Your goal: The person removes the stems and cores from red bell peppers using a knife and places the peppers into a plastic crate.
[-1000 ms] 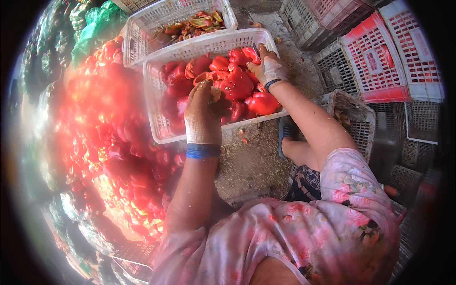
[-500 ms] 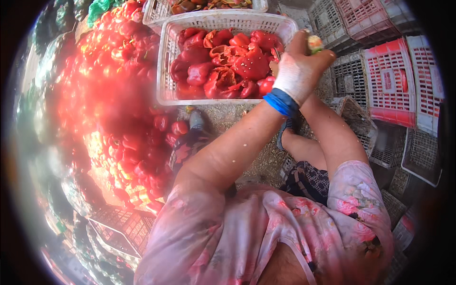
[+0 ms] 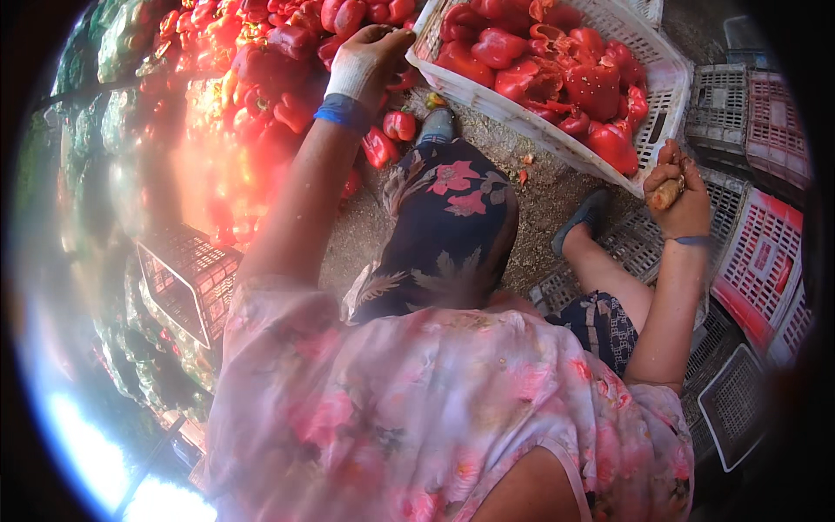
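Note:
My left hand, in a whitish glove with a blue wristband, is over the pile of red bell peppers, close to the crate's left corner. Its fingers are bent but apart, and I see nothing held in them. Below the crate's right corner, my right hand is closed around a short light-brown handle; whatever it belongs to is hidden. The white plastic crate holds red bell peppers, several of them cut or torn open.
Stacked plastic crates stand on the right. An upturned reddish crate sits at left, near filled green net sacks. Loose peppers and scraps lie on the floor by my shoe.
My hands, earlier together at the crate's right side, are now wide apart: left over the pile, right below the crate's right corner. The view has turned, and the pale-green piece between them is out of sight.

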The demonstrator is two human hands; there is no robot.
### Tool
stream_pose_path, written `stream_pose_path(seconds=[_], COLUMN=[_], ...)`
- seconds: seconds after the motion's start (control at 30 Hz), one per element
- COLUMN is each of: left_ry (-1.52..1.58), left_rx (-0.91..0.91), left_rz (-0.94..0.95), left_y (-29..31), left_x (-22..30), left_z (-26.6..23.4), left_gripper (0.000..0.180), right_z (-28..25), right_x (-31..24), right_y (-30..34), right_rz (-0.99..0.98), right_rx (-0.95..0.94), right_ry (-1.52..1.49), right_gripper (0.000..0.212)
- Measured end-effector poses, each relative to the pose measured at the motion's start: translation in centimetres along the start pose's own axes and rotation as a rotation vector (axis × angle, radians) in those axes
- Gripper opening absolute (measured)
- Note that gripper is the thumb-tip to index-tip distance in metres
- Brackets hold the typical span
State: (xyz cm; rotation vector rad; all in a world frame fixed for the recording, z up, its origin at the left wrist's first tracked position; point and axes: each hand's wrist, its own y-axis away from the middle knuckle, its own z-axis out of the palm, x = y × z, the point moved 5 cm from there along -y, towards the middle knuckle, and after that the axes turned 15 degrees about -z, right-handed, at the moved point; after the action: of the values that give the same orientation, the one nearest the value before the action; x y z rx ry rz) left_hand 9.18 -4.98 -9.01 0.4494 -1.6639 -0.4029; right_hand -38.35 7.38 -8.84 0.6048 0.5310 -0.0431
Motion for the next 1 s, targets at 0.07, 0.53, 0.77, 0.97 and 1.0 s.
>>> stream_pose_path(seconds=[0.07,0.53,0.77,0.97,1.0], left_ry=[-0.243,-1.469,-1.347,-0.447,-0.229], left_rx=[0.381,0.517,0.325,0.251,0.143], left_rz=[-0.152,-0.411,-0.446,-0.545,-0.513], left_y=[1.8,4.9,0.4,0.0,-0.3], left_x=[-8.0,-34.3,-36.4,-36.7,-35.1], left_z=[-8.4,-11.5,-12.5,-12.6,-11.8], left_gripper=[0.036,0.039,0.018,0.025,0.026], right_z=[-0.1,-1.9,-1.6,1.6,2.4], right_x=[2.8,8.4,9.6,9.6,9.6], right_y=[1.2,-1.9,-2.0,-2.4,-2.1], right_rz=[0.081,0.059,0.075,0.021,-0.009], right_rx=[0.024,0.160,0.183,0.169,0.169], right_ry=[0.050,0.393,0.561,0.645,0.685], right_gripper=[0.032,0.037,0.038,0.041,0.041])
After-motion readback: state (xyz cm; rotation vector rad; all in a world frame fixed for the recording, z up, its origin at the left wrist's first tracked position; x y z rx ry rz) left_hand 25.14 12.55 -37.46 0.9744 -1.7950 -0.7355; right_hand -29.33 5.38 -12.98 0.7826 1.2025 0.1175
